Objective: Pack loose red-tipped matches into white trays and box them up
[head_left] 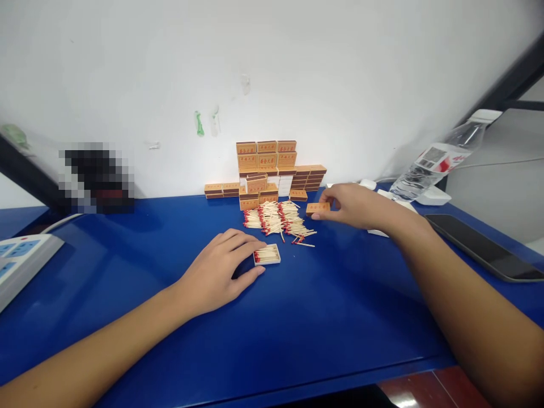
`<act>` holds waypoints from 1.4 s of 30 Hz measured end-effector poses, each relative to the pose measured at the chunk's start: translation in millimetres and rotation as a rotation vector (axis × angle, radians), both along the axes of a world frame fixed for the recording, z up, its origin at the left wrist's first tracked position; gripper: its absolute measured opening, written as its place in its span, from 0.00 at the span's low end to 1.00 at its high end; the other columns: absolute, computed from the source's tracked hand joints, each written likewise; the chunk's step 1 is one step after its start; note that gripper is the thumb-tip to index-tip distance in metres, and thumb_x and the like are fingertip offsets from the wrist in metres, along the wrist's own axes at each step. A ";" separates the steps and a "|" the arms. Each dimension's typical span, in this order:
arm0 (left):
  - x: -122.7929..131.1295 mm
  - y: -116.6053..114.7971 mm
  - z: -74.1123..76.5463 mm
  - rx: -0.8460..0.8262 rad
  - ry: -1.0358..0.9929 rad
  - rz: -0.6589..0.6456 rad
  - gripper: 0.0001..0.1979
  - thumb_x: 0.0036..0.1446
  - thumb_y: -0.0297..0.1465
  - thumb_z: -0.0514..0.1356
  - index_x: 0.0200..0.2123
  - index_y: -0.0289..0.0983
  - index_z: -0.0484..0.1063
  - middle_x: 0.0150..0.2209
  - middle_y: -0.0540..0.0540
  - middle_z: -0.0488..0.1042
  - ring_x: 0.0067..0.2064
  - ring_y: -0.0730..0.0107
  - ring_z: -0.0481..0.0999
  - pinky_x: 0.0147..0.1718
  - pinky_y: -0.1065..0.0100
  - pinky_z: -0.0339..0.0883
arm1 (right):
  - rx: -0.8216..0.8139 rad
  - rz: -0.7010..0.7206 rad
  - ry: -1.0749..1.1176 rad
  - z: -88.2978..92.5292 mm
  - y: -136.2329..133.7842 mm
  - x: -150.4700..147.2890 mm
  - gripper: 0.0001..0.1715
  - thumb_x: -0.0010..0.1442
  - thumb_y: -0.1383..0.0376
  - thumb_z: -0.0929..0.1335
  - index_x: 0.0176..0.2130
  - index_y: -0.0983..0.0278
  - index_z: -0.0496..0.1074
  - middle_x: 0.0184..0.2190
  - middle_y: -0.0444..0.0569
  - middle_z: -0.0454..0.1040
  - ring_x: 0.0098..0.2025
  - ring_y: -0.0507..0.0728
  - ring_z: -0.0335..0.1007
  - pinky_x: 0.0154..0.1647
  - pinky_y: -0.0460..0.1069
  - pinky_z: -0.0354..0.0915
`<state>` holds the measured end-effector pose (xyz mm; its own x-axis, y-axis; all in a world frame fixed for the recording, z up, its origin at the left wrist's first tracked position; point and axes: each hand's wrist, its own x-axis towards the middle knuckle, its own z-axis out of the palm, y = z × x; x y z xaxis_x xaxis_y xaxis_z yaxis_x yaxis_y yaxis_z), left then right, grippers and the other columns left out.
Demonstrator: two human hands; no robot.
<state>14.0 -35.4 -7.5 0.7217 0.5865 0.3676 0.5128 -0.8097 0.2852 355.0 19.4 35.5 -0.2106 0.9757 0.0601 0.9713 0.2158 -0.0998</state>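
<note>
My left hand (227, 266) rests on the blue table, its fingertips touching the left end of a white matchbox tray (278, 261) filled with red-tipped matches. To the right, my right hand (346, 204) pinches an orange matchbox sleeve (317, 209) between thumb and fingers; whether anything is inside it is hidden. Between the hands, a loose pile of matches (278, 218) lies on the table. Behind the pile, orange matchboxes (267, 160) stand stacked against the wall, with a few white trays (285, 185) among them. One matchbox (298, 195) lies in front of the stack's right side.
A clear plastic bottle (442, 158) leans at the right, near white objects partly behind my right arm. A dark phone (488, 246) lies at the right edge. On the left are a white power strip (29, 260) and a blurred dark object (97, 178). The white wall (170, 85) bounds the back.
</note>
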 end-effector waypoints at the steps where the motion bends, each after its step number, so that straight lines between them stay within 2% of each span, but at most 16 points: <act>1: -0.1 0.3 -0.6 0.001 -0.003 -0.001 0.17 0.70 0.36 0.61 0.59 0.40 0.74 0.55 0.42 0.79 0.58 0.54 0.74 0.58 0.49 0.70 | -0.044 -0.030 -0.035 -1.2 1.4 4.2 0.23 0.61 0.44 0.72 0.37 0.61 0.75 0.34 0.52 0.80 0.32 0.60 0.72 0.30 0.52 0.58; 4: 0.1 1.3 -2.4 0.010 -0.028 0.002 0.15 0.70 0.35 0.61 0.57 0.39 0.74 0.52 0.42 0.80 0.56 0.55 0.76 0.56 0.51 0.71 | -0.121 -0.049 -0.066 -0.5 3.2 10.7 0.23 0.60 0.45 0.72 0.37 0.62 0.76 0.36 0.54 0.80 0.34 0.61 0.73 0.31 0.53 0.58; 8: 0.7 2.3 -3.2 0.034 -0.055 0.027 0.16 0.69 0.33 0.61 0.58 0.39 0.73 0.49 0.42 0.81 0.53 0.56 0.77 0.53 0.51 0.72 | -0.014 0.085 0.107 9.1 -4.9 -1.5 0.20 0.60 0.48 0.73 0.39 0.62 0.79 0.37 0.52 0.80 0.37 0.60 0.73 0.35 0.53 0.61; 10: 0.7 2.7 -3.3 0.035 -0.059 0.043 0.17 0.69 0.33 0.62 0.58 0.38 0.73 0.49 0.42 0.81 0.52 0.56 0.77 0.53 0.50 0.73 | -0.154 0.169 0.206 12.2 -11.8 -13.1 0.19 0.59 0.48 0.73 0.37 0.61 0.80 0.32 0.49 0.79 0.34 0.58 0.73 0.33 0.52 0.61; 13: 0.2 2.7 -3.6 0.032 -0.067 0.062 0.18 0.68 0.34 0.62 0.59 0.38 0.72 0.49 0.42 0.81 0.52 0.56 0.78 0.53 0.50 0.73 | -0.400 0.254 0.225 10.9 -20.6 -28.1 0.16 0.58 0.51 0.74 0.34 0.61 0.80 0.28 0.48 0.78 0.30 0.57 0.72 0.30 0.51 0.60; 17: -0.2 2.1 -4.6 0.034 -0.072 0.074 0.18 0.68 0.35 0.63 0.59 0.38 0.71 0.51 0.42 0.81 0.53 0.56 0.78 0.54 0.50 0.73 | -0.462 0.277 0.213 8.9 -26.5 -36.5 0.13 0.61 0.55 0.73 0.32 0.62 0.78 0.29 0.47 0.76 0.29 0.55 0.69 0.29 0.50 0.58; 20: 0.8 2.0 -5.2 0.026 -0.071 0.069 0.19 0.68 0.35 0.63 0.59 0.39 0.70 0.53 0.42 0.80 0.55 0.56 0.77 0.56 0.51 0.73 | -0.416 0.341 0.310 10.5 -30.3 -43.5 0.16 0.65 0.53 0.70 0.34 0.62 0.77 0.28 0.46 0.74 0.28 0.54 0.65 0.29 0.50 0.57; 23: 2.5 1.4 -5.3 0.003 -0.075 0.060 0.22 0.67 0.35 0.63 0.62 0.40 0.68 0.54 0.44 0.80 0.56 0.57 0.77 0.57 0.52 0.72 | -0.229 0.418 0.429 5.3 -36.9 -59.7 0.15 0.68 0.55 0.69 0.35 0.62 0.74 0.29 0.45 0.73 0.30 0.53 0.64 0.31 0.49 0.57; 25: 3.2 0.3 -5.4 -0.010 -0.072 0.055 0.24 0.67 0.35 0.63 0.64 0.41 0.66 0.54 0.44 0.80 0.56 0.58 0.77 0.57 0.53 0.72 | -0.123 0.475 0.418 -2.9 -42.6 -73.6 0.11 0.69 0.59 0.68 0.36 0.62 0.73 0.31 0.45 0.74 0.32 0.54 0.65 0.33 0.49 0.58; 28: 3.1 -1.1 -5.2 -0.012 -0.067 0.052 0.25 0.67 0.36 0.64 0.65 0.40 0.65 0.52 0.45 0.80 0.55 0.59 0.77 0.57 0.54 0.71 | -0.077 0.528 0.354 -12.8 -49.8 -89.7 0.07 0.70 0.65 0.68 0.37 0.63 0.72 0.36 0.47 0.76 0.35 0.54 0.67 0.36 0.49 0.58; 31: 2.4 -1.3 -4.6 -0.009 -0.072 0.051 0.25 0.67 0.35 0.64 0.64 0.40 0.66 0.52 0.45 0.80 0.55 0.58 0.76 0.57 0.53 0.71 | -0.014 0.503 0.332 -9.5 -49.9 -89.4 0.07 0.69 0.66 0.67 0.36 0.62 0.71 0.35 0.47 0.76 0.35 0.54 0.68 0.36 0.49 0.58; 33: 2.2 -0.5 -3.9 -0.004 -0.067 0.027 0.20 0.68 0.34 0.63 0.61 0.40 0.70 0.51 0.44 0.80 0.54 0.57 0.77 0.56 0.52 0.71 | 0.039 0.449 0.316 -1.3 -44.2 -76.9 0.09 0.70 0.64 0.66 0.36 0.62 0.72 0.33 0.47 0.76 0.33 0.54 0.67 0.35 0.49 0.57; 35: 2.3 0.6 -3.5 0.001 -0.060 -0.007 0.13 0.68 0.34 0.62 0.55 0.40 0.75 0.49 0.44 0.81 0.52 0.57 0.77 0.54 0.52 0.72 | 0.060 0.333 0.242 6.9 -34.7 -55.7 0.10 0.69 0.60 0.67 0.37 0.62 0.74 0.31 0.47 0.75 0.31 0.55 0.67 0.32 0.50 0.56; 38: 2.5 1.9 -3.5 0.005 -0.065 -0.035 0.10 0.69 0.33 0.62 0.51 0.40 0.77 0.47 0.44 0.81 0.51 0.58 0.77 0.53 0.52 0.72 | -0.010 0.150 0.083 11.0 -17.6 -16.6 0.12 0.64 0.55 0.69 0.38 0.61 0.76 0.33 0.50 0.77 0.33 0.58 0.70 0.32 0.51 0.57; 39: 2.5 2.2 -3.6 0.008 -0.068 -0.038 0.10 0.69 0.33 0.62 0.51 0.39 0.77 0.47 0.44 0.81 0.51 0.58 0.77 0.53 0.52 0.72 | -0.066 0.097 0.050 9.8 -12.5 -4.7 0.15 0.63 0.52 0.70 0.38 0.61 0.76 0.33 0.50 0.78 0.33 0.59 0.71 0.32 0.52 0.58; 42: 2.6 2.6 -4.0 0.019 -0.067 -0.045 0.11 0.69 0.32 0.62 0.52 0.39 0.78 0.47 0.43 0.81 0.51 0.58 0.77 0.54 0.52 0.72 | -0.179 0.026 0.021 1.8 -1.3 19.2 0.28 0.55 0.44 0.74 0.46 0.60 0.75 0.39 0.53 0.79 0.36 0.62 0.73 0.33 0.53 0.62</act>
